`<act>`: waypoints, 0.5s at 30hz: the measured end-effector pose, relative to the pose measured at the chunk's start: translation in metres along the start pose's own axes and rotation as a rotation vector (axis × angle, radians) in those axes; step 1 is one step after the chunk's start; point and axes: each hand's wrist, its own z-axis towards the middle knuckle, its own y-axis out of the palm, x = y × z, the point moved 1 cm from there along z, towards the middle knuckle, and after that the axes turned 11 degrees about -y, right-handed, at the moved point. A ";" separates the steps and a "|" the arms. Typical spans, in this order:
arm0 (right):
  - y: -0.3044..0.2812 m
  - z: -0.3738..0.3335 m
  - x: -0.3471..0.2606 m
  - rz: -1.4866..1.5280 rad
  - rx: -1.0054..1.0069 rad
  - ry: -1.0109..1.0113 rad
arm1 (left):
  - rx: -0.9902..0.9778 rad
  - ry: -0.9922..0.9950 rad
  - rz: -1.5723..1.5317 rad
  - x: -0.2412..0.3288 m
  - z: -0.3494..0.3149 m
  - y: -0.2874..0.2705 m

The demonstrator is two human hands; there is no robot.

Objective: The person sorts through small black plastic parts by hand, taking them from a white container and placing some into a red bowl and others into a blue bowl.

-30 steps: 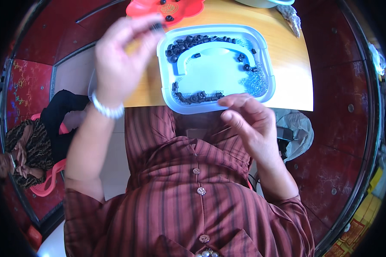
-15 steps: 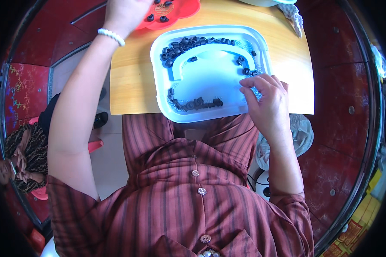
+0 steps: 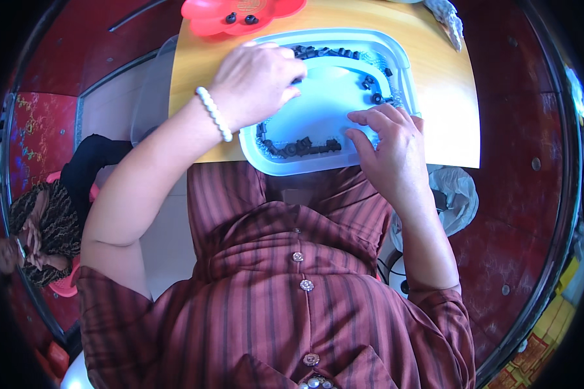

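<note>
A white plastic tray (image 3: 276, 167) lies near the table's front edge, with small black cylindrical parts along its far side and in a near row (image 3: 305, 146). My left hand (image 3: 256, 81), with a pale bead bracelet, reaches over the tray's left side and hides some parts. Its thumb and fingers are apart around one small black part (image 3: 297, 81); contact is unclear. Over the tray's right side is my right hand (image 3: 392, 133), its fingers bent, thumb and forefinger apart, nothing visible between them. More black parts (image 3: 377, 98) sit just beyond it.
A red scalloped plate (image 3: 204, 11) holding black parts stands at the far left of the wooden table (image 3: 451, 104). A crumpled cloth (image 3: 446, 23) lies far right. Below the table's right edge hangs a pale plastic bag (image 3: 461, 201). Another person (image 3: 45, 233) sits at left.
My left hand has come back from the red plate, down and right, to the tray's left side. My right hand has shifted slightly left, its thumb and forefinger still apart.
</note>
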 end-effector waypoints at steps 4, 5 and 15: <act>0.004 0.005 -0.010 0.039 0.019 -0.018 | -0.011 0.048 -0.207 0.002 -0.004 0.002; 0.006 0.005 -0.010 0.038 0.019 -0.016 | -0.045 -0.067 -0.306 -0.003 -0.006 -0.007; 0.046 0.054 -0.025 -0.154 -0.117 -0.248 | 0.087 -0.293 -0.011 -0.032 -0.029 -0.030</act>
